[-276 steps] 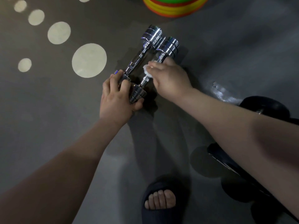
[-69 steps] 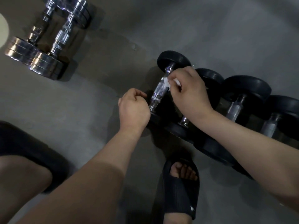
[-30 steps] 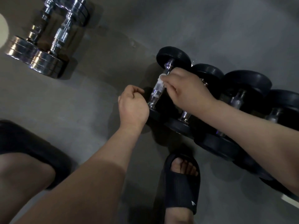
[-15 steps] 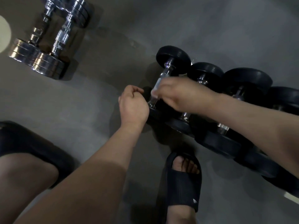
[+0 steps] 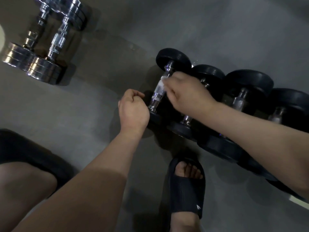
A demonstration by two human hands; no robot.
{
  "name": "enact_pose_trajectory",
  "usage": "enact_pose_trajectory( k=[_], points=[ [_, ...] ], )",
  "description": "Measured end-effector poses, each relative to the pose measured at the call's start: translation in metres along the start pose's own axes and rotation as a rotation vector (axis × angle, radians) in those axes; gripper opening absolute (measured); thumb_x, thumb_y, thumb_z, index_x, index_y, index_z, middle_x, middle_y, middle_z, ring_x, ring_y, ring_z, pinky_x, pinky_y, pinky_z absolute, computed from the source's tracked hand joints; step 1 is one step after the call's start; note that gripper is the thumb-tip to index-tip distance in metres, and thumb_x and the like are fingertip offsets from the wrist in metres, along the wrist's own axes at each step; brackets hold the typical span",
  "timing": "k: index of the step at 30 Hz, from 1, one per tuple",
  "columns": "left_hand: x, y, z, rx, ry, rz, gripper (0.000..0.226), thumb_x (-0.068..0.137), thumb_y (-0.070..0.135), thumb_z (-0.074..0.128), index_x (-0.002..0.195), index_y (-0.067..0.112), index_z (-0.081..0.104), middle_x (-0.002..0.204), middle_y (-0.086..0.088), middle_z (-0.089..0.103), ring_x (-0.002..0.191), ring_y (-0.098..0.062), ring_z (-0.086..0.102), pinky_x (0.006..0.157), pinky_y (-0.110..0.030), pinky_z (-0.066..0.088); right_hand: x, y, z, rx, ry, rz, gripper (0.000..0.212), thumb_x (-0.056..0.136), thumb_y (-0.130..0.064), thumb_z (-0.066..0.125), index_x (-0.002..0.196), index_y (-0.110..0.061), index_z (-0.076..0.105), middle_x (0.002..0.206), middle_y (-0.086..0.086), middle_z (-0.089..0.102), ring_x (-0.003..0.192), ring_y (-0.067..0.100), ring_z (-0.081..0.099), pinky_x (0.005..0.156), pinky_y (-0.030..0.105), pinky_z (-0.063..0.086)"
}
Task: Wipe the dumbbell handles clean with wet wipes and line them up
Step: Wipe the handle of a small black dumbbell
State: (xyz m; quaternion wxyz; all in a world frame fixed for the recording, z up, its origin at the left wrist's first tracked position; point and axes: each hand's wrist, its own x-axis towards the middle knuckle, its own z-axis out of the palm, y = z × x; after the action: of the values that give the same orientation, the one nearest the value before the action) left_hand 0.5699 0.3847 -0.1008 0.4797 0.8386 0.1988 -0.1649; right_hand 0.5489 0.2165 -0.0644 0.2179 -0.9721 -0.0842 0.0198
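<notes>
White wet wipe (image 5: 161, 82) pinched by right hand (image 5: 187, 92) on knurled chrome dumbbell handle (image 5: 158, 96); left hand (image 5: 133, 111) an empty fist.

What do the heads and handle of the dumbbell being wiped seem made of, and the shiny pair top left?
Heads: matte black, no glints, likely rubber-coated. Handle: bright metal with a knurled band, probably chromed steel. Shiny pair: mirror-bright stacked plates, apparently chrome.

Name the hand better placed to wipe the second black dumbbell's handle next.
Right. The right hand holds the wet wipe against the first handle, next to the second handle; the left hand is an empty-looking fist on the far side.
</notes>
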Motion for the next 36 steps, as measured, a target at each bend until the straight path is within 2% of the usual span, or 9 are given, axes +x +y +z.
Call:
enact_pose_trajectory(
  k=[3,8,13,18,22,26,31,34,36],
  points=[
    [0.000,-0.001,-0.001,-0.001,-0.003,0.005,0.026,0.072,0.020,0.036,0.069,0.031,0.059,0.089,-0.002,0.069,0.101,-0.030,0.060,0.092,-0.045,0.051,-0.014,-0.005,0.000,0.084,-0.138,-0.178,0.019,0.092,-0.006,0.061,0.110,-0.005,0.069,0.104,0.011,0.066,0.090,0.027,0.063,0.074,0.034,0.052],
    [0.001,-0.001,0.000,-0.006,0.006,0.006,0.026,0.072,0.019,0.036,0.068,0.029,0.060,0.087,-0.001,0.069,0.098,-0.029,0.061,0.090,-0.044,0.052,0.001,0.005,0.004,0.029,0.056,0.089,0.022,0.097,-0.020,0.053,0.110,-0.009,0.067,0.095,0.011,0.061,0.080,0.031,0.062,0.068,0.044,0.054],
    [0.001,-0.002,-0.001,-0.006,-0.009,0.012,0.027,0.072,0.019,0.036,0.069,0.031,0.060,0.087,-0.002,0.069,0.097,-0.027,0.061,0.090,-0.043,0.052,-0.008,-0.001,0.002,0.095,-0.044,-0.107,0.021,0.097,-0.015,0.055,0.111,-0.006,0.068,0.102,0.010,0.065,0.087,0.028,0.064,0.072,0.038,0.055],
    [0.002,-0.001,-0.001,-0.014,-0.012,0.013,0.026,0.072,0.018,0.036,0.070,0.026,0.061,0.086,-0.004,0.069,0.090,-0.025,0.063,0.082,-0.037,0.054,0.004,0.008,0.009,-0.044,0.098,0.165,0.031,0.097,-0.016,0.052,0.121,-0.002,0.064,0.097,0.019,0.061,0.074,0.038,0.061,0.061,0.041,0.051],
    [0.004,-0.002,-0.001,-0.035,-0.020,0.005,0.025,0.072,0.017,0.038,0.070,0.025,0.061,0.084,-0.004,0.069,0.086,-0.025,0.064,0.074,-0.032,0.051,-0.001,0.001,0.009,-0.009,0.059,0.136,0.034,0.101,-0.021,0.047,0.125,-0.002,0.063,0.098,0.017,0.061,0.073,0.034,0.061,0.061,0.036,0.050],
    [0.008,0.000,-0.004,-0.034,-0.057,-0.023,0.025,0.080,0.012,0.042,0.071,0.024,0.061,0.079,-0.004,0.068,0.070,-0.018,0.057,0.060,-0.027,0.043,0.005,0.005,0.006,0.021,0.090,0.157,0.030,0.102,-0.023,0.047,0.120,-0.007,0.064,0.102,0.012,0.058,0.078,0.029,0.059,0.065,0.041,0.052],
    [0.021,0.003,-0.020,-0.037,-0.085,-0.105,0.023,0.085,0.022,0.044,0.084,0.021,0.066,0.087,0.001,0.068,0.092,-0.024,0.063,0.076,-0.030,0.047,0.017,-0.002,0.007,0.046,0.087,0.152,0.029,0.101,-0.023,0.047,0.116,-0.006,0.065,0.107,0.011,0.059,0.084,0.031,0.061,0.069,0.042,0.053],
    [0.014,0.001,-0.018,0.001,-0.091,-0.107,0.028,0.087,0.027,0.043,0.094,0.018,0.069,0.094,0.001,0.064,0.104,-0.027,0.058,0.091,-0.032,0.044,0.023,-0.003,0.006,0.093,0.089,0.165,0.029,0.099,-0.021,0.052,0.125,-0.009,0.062,0.113,0.011,0.061,0.092,0.031,0.062,0.076,0.040,0.051],
    [0.006,-0.001,-0.013,0.018,-0.027,-0.093,0.031,0.088,0.030,0.042,0.098,0.019,0.069,0.106,-0.004,0.065,0.109,-0.031,0.055,0.103,-0.042,0.042,0.022,-0.003,0.008,0.116,0.125,0.165,0.028,0.098,-0.021,0.052,0.119,-0.008,0.066,0.106,0.013,0.061,0.087,0.031,0.062,0.074,0.043,0.053]
  ],
)
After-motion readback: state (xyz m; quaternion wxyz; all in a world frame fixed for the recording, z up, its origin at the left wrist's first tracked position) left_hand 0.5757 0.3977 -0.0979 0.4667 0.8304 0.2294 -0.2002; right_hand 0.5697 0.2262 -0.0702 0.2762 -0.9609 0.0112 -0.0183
